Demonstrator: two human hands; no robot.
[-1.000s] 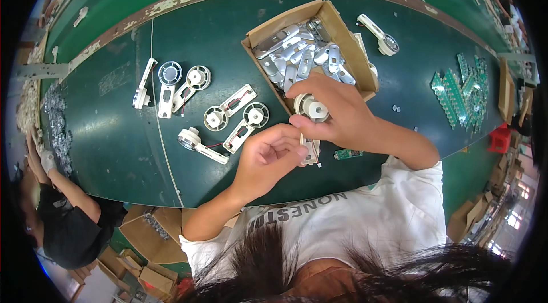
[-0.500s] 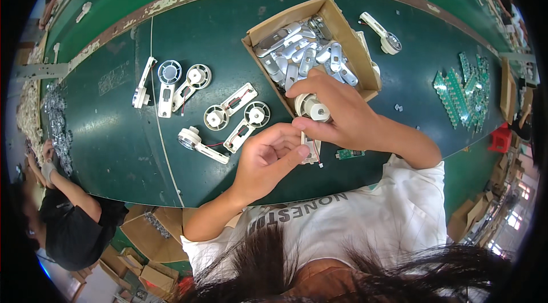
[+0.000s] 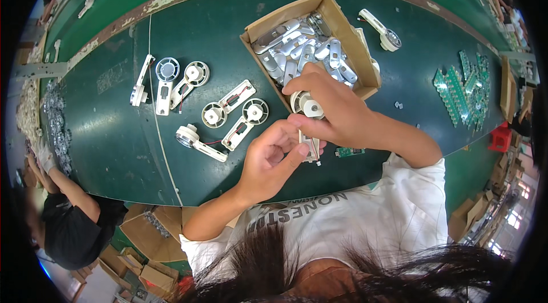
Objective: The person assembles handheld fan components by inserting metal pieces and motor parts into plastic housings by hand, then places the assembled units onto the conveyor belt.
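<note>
Near the bench's front edge, just before the cardboard box (image 3: 337,15), the right hand (image 3: 337,114) is closed around a white reel assembly (image 3: 308,110). The left hand (image 3: 273,157) pinches, apparently, its lower bracket end. This looks like a fitting step; next calls for steady alignment.

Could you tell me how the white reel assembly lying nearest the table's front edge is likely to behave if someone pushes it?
The white reel assembly looks like rigid plastic, so it would probably slide stiffly on the green table. Its flat arm should stop it rolling. The thin red wire seems floppy and might snag.
</note>
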